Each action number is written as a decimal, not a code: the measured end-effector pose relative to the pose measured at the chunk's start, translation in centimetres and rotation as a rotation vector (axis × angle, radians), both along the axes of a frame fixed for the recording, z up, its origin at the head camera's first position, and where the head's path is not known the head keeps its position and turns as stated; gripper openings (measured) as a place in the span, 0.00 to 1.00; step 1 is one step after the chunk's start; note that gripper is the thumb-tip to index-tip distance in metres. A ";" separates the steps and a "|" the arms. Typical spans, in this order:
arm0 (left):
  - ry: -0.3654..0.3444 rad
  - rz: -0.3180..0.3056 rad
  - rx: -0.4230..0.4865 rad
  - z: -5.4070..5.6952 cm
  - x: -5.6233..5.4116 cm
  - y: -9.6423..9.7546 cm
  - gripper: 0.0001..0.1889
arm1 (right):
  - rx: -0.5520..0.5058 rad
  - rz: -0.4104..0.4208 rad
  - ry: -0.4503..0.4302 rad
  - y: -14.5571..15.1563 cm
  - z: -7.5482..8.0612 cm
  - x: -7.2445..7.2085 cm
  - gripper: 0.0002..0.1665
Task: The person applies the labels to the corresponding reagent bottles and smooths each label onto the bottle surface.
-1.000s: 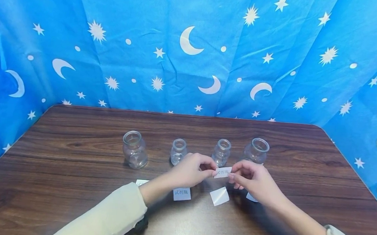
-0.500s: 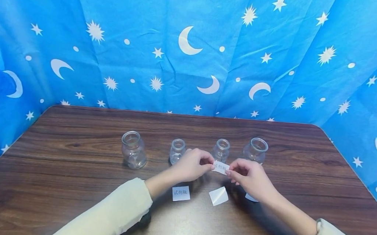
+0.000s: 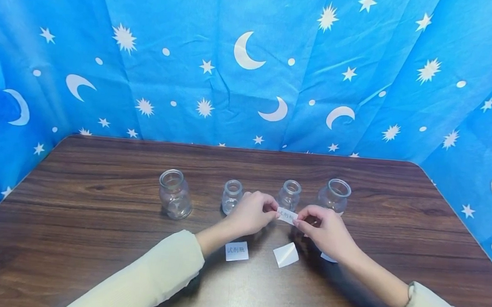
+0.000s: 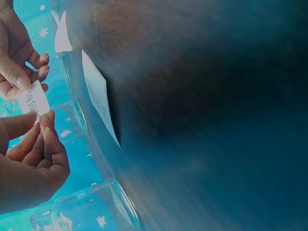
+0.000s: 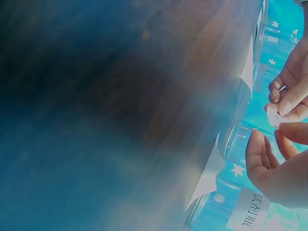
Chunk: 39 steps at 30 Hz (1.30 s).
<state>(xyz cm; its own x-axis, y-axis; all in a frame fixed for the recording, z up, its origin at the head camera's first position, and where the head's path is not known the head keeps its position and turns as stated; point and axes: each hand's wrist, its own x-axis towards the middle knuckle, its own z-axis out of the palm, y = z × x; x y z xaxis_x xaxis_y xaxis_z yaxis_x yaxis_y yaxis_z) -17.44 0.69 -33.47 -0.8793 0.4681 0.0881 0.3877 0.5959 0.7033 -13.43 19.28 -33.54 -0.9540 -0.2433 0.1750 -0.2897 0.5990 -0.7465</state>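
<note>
In the head view, a small white label (image 3: 286, 215) with printed characters is stretched between both hands. My left hand (image 3: 253, 214) pinches its left end between thumb and fingers. The right end is pinched by my right hand (image 3: 327, 231). The label is held up in front of a small clear glass jar (image 3: 290, 191), partly covering it; whether they touch I cannot tell. In the left wrist view, thumb and fingertips of both hands meet at the label (image 4: 34, 100). A larger glass jar (image 3: 336, 194) stands behind my right hand and bears a label (image 5: 249, 210), seen in the right wrist view.
A large glass jar (image 3: 175, 196) and a small one (image 3: 232, 196) stand to the left. On the wooden table (image 3: 235, 292) lie a printed label (image 3: 237, 251), a creased blank paper (image 3: 285, 255) and a paper (image 3: 329, 258) partly hidden by my right arm.
Both hands have moved slightly left and away from me with the label, bringing it in front of the small jar. My left sleeve now covers a paper that showed at the left earlier.
</note>
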 end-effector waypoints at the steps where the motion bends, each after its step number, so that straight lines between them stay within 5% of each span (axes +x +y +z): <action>1: 0.003 0.002 0.001 0.0 0.0 0.0 0.03 | 0.004 -0.006 0.001 0.0 0.0 0.0 0.02; 19: -0.032 0.063 0.014 -0.4 -0.2 0.3 0.08 | 0.066 -0.049 0.049 -0.6 0.0 -0.2 0.03; 39: -0.045 0.097 -0.020 -0.1 -0.5 0.6 0.21 | 0.115 -0.035 -0.023 -0.6 0.2 -0.6 0.05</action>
<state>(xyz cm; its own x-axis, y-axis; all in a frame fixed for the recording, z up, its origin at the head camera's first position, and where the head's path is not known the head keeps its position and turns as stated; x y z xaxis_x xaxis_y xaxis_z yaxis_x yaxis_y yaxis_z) -17.91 1.28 -33.60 -0.9233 0.3821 0.0390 0.2959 0.6429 0.7065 -14.01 18.69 -33.32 -0.9656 -0.2273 0.1264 -0.2512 0.6901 -0.6787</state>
